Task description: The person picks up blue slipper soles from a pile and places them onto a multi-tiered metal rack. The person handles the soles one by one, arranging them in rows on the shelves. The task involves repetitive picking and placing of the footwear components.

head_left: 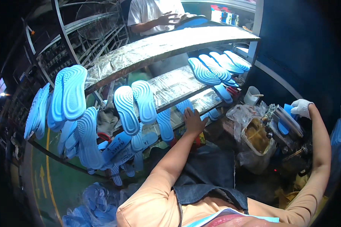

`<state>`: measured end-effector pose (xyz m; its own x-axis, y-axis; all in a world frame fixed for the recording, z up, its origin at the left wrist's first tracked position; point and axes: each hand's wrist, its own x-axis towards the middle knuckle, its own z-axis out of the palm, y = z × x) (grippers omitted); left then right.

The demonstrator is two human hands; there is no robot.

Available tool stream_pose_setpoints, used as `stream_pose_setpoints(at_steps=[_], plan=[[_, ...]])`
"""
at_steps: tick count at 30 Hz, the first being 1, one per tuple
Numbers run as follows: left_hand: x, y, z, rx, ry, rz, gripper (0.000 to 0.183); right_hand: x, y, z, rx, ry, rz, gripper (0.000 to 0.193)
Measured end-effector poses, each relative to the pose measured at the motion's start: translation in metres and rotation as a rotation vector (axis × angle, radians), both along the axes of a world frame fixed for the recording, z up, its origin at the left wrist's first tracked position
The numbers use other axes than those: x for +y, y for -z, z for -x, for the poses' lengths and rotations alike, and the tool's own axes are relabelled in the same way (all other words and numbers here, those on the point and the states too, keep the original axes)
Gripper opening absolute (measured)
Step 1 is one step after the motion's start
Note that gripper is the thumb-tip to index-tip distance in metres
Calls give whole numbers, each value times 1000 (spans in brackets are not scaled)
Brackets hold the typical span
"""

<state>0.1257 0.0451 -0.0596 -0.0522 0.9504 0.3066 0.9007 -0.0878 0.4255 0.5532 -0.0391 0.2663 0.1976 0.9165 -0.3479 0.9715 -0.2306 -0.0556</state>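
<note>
My left hand is bare, its fingers spread at the front edge of the lower shelf. Its fingertips meet a light-blue insole, and another insole hangs over the edge just left of it. Far to the right, my right hand wears a white glove. It grips the end of a blue insole, which lies against a shiny metal roller. The glove partly hides how the fingers close on it.
Several blue insoles overhang the foil-covered shelves. Beside the roller sit a plastic-lined tub of amber stuff and a white cup. Across the rack stands another person. Bagged blue pieces lie at lower left.
</note>
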Motion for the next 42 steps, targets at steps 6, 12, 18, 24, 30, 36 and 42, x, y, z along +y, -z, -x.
stream_pose_setpoints(at_steps=[6, 12, 18, 24, 30, 36, 42], plan=[[1, 0, 4, 11, -34, -11, 89, 31, -48, 39, 59, -116, -351, 26], [7, -13, 20, -44, -94, 143, 89, 101, -34, 143, 518, -524, -377, 34], [8, -19, 22, -53, -27, 147, 87, 148, 35, 301, 727, -376, -258, 40], [5, -25, 29, 2, -45, 151, 85, 251, 105, 360, 34, -981, -700, 44], [7, -24, 28, 25, -28, 156, 83, 297, 119, 365, -4, -750, -581, 31], [5, -19, 35, 16, -72, 104, 79, 208, 68, 381, -40, -784, -489, 68], [13, 7, 34, 15, -59, -145, 73, 118, 70, 371, -303, -907, -325, 100]])
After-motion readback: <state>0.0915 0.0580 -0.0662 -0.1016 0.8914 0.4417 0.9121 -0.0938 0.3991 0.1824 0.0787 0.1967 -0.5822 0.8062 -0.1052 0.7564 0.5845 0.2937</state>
